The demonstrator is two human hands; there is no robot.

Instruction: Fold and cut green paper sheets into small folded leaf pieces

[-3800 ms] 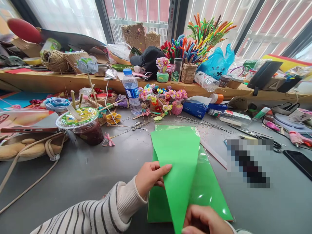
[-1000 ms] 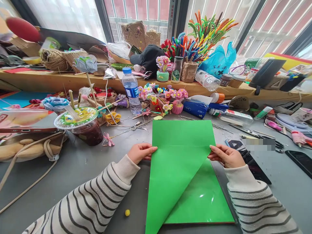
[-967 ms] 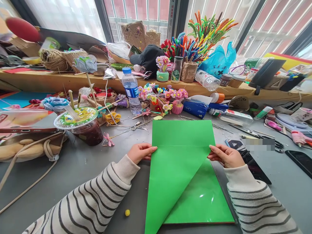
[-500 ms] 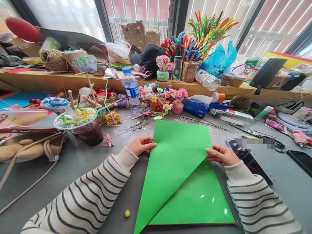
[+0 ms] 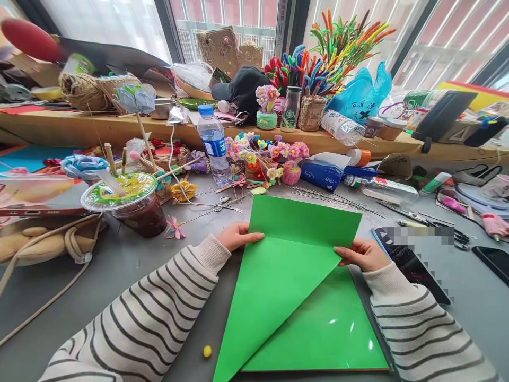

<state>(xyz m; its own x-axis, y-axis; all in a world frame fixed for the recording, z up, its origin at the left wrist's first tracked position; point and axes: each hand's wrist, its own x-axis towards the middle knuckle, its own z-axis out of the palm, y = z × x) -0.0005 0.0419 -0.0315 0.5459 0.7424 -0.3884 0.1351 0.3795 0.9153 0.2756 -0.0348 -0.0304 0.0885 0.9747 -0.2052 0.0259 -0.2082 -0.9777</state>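
Note:
A green sheet of paper (image 5: 278, 270), with a slanting lower right edge, lies over a shiny green surface (image 5: 318, 334) on the grey table. Its top part bends upward along a crease. My left hand (image 5: 239, 236) pinches the sheet's left edge at the crease, thumb on top. On the right edge, my right hand (image 5: 363, 254) grips the sheet with the thumb in front and the other fingers behind it.
A lidded cup of dark drink (image 5: 141, 212) stands left, behind my left forearm. A water bottle (image 5: 214, 146), craft flowers (image 5: 258, 154) and scissors (image 5: 222, 203) are beyond the paper. A phone (image 5: 417, 268) lies right. A yellow pompom (image 5: 207, 351) sits near the front.
The top part of the green sheet has tilted up along the crease, and its upper right corner has swung outward. My left thumb now lies further over the sheet.

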